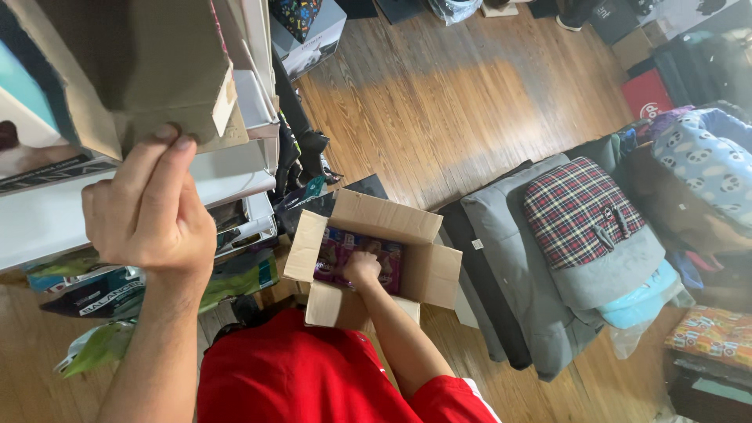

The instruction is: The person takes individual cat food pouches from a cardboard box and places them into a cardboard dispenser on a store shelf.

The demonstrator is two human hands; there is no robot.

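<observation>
A: How is the step best handled?

B: The cardboard box (368, 258) on the floor is best kept steady while the purple packets (345, 254) inside it are gripped squarely (a judgement only).

A: And the hands?

B: The right hand (362, 268) is curled down on the packets inside the box. The left hand (149, 211), up and left of the box, is pressed half-closed against a brown carton flap (176, 94) on the shelf stack.

Sunlit wooden floor (462, 102) crowded with stacked backpacks (580, 235) and shelves (235, 180).
</observation>
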